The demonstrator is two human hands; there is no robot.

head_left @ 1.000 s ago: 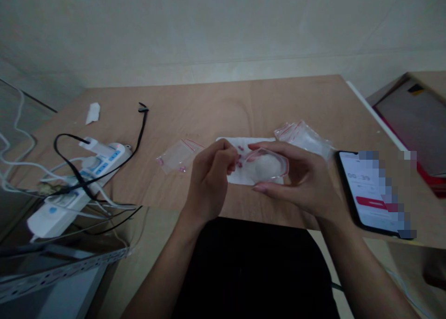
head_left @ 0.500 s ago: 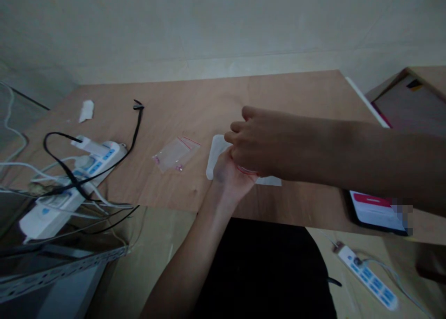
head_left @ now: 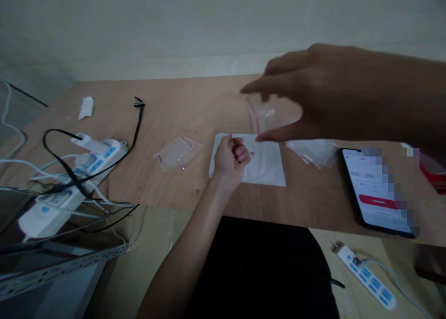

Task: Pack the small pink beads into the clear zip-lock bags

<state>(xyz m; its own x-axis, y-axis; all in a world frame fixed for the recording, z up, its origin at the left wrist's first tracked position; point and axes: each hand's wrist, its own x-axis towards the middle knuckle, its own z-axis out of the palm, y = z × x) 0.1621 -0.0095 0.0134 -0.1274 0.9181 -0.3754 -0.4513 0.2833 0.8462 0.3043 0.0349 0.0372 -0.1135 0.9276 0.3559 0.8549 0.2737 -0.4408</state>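
Note:
My left hand (head_left: 230, 161) rests palm-up over the left part of a white sheet (head_left: 266, 168), its fingers curled in; whatever they may enclose is hidden. A tiny reddish piece (head_left: 252, 153) lies on the sheet beside these fingers. My right hand (head_left: 310, 94) is raised at the right, thumb and fingers spread wide apart. Between them shows a clear zip bag (head_left: 266, 117) with a red strip, close to the thumb tip. More clear bags (head_left: 313, 152) lie below this hand. Left of the sheet are small zip bags (head_left: 177, 152) with tiny pink-purple pieces inside.
A phone (head_left: 379, 193) lies at the table's right front. On the left, a white power strip (head_left: 75, 189) with tangled cables overhangs the table edge. A scrap of white paper (head_left: 86, 107) sits at the back left. Another power strip (head_left: 365, 275) is on the floor.
My right hand has lifted up and right, away from my left hand, and its fingers have spread. My left fingers now show curled. The sheet, phone and right-hand bags are uncovered.

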